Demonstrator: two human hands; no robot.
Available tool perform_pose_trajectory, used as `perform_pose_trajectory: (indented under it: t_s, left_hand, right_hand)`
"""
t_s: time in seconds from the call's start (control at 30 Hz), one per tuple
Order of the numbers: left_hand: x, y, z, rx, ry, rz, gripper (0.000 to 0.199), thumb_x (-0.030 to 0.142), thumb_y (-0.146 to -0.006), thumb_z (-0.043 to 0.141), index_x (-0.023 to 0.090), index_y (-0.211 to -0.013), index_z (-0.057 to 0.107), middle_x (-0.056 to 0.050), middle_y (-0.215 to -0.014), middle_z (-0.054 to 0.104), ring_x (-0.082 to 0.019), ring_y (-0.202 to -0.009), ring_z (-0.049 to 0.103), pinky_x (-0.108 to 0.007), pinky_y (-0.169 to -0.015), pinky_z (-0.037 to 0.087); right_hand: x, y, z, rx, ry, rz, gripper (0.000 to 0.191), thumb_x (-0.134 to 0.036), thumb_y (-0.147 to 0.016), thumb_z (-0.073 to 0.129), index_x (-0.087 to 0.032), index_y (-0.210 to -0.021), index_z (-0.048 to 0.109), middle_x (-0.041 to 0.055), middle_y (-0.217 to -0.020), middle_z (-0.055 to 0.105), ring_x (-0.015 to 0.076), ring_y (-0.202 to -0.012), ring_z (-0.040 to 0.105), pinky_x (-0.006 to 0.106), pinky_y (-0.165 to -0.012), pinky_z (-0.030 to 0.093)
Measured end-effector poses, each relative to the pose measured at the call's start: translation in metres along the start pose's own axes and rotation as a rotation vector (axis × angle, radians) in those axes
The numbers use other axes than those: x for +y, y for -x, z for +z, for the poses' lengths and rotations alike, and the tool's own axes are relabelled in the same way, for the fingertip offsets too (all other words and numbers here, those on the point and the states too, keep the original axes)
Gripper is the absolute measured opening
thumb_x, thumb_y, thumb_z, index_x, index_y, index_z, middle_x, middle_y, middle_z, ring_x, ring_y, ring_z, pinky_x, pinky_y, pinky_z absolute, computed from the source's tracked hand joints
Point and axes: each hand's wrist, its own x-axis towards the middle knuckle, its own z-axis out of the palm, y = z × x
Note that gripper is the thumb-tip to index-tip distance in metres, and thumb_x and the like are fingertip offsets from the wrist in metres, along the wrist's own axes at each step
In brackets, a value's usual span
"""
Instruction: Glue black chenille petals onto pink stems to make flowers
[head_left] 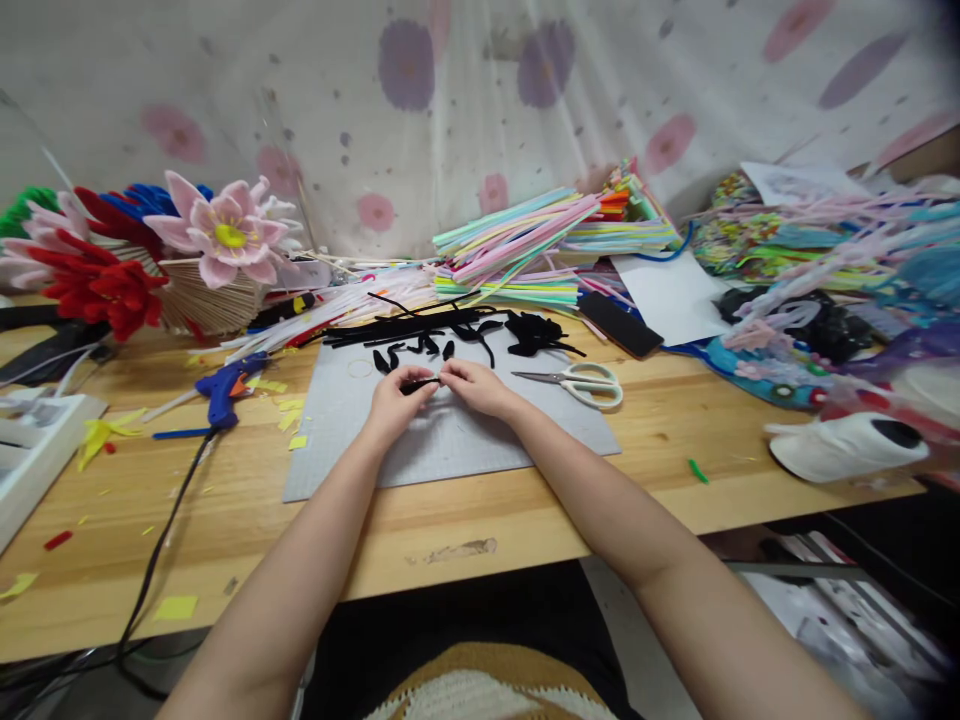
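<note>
Over the grey mat (330, 440), my left hand (401, 400) is closed on a small black fuzzy piece (420, 385). The fingertips of my right hand (474, 387) are pinched together at the right end of that piece, nearly touching my left fingers. Behind my hands lie several short black curled pieces (384, 360) and a bundle of long black stems (405, 326). A black fuzzy cluster (536, 333) rests at the mat's back right. Scissors with pale handles (592, 385) lie right of my right hand, blades pointing left.
A blue glue gun (225, 388) with a black cord is left of the mat. Fuzzy flowers (225, 232) stand at the back left. Pastel stems (517, 240) are piled behind. A dark phone (619, 323), white paper (671, 300) and a white spool (847, 445) lie to the right.
</note>
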Motion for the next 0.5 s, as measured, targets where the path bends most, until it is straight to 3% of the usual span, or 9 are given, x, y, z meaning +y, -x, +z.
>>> perform_pose_trajectory:
  t_s: [0.1,0.17,0.3,0.4,0.5]
  left_hand:
    - [0.009,0.0,-0.003,-0.08,0.171,-0.01,0.044,0.018,-0.054,0.074,0.019,-0.097,0.062,-0.002,-0.081,0.061,-0.011,-0.058,0.057,-0.021,-0.047,0.048]
    - [0.01,0.0,-0.003,-0.098,0.178,0.016,0.044,0.019,-0.053,0.075,0.018,-0.094,0.062,-0.003,-0.083,0.062,-0.011,-0.061,0.059,-0.023,-0.051,0.051]
    - [0.005,-0.002,0.001,-0.019,0.029,0.055,0.024,0.029,-0.057,0.073,0.014,-0.072,0.062,0.001,-0.061,0.058,-0.01,-0.052,0.056,-0.024,-0.053,0.051]
    - [0.0,-0.003,0.005,0.092,-0.074,0.07,0.027,0.03,-0.058,0.072,0.014,-0.077,0.063,0.003,-0.053,0.056,-0.008,-0.045,0.054,-0.021,-0.049,0.048]
    - [0.0,-0.002,0.007,0.14,-0.085,0.041,0.034,0.031,-0.057,0.073,0.014,-0.085,0.063,0.003,-0.053,0.057,-0.008,-0.044,0.053,-0.02,-0.047,0.046]
  right_hand:
    - [0.01,0.005,0.0,0.007,-0.256,0.146,0.021,-0.036,-0.081,0.042,-0.018,-0.071,0.046,-0.0059,-0.053,0.036,0.0083,-0.048,0.033,0.022,-0.049,0.028]
    - [0.011,0.009,-0.001,0.0,-0.328,0.185,0.022,-0.036,-0.081,0.041,-0.018,-0.071,0.045,-0.0062,-0.053,0.036,0.0079,-0.046,0.032,0.022,-0.048,0.027]
    - [0.006,0.014,0.004,-0.013,-0.213,0.066,0.024,-0.037,-0.082,0.041,-0.017,-0.071,0.05,-0.0035,-0.059,0.046,0.0084,-0.053,0.039,0.022,-0.053,0.032]
    - [0.002,0.017,0.01,-0.011,-0.154,-0.054,0.02,-0.035,-0.079,0.048,-0.017,-0.08,0.055,-0.0011,-0.072,0.055,0.0094,-0.063,0.046,0.023,-0.061,0.036]
    - [0.002,0.017,0.013,0.02,-0.118,-0.068,0.015,-0.03,-0.075,0.054,-0.017,-0.081,0.058,-0.0006,-0.072,0.058,0.0102,-0.064,0.048,0.024,-0.065,0.037]
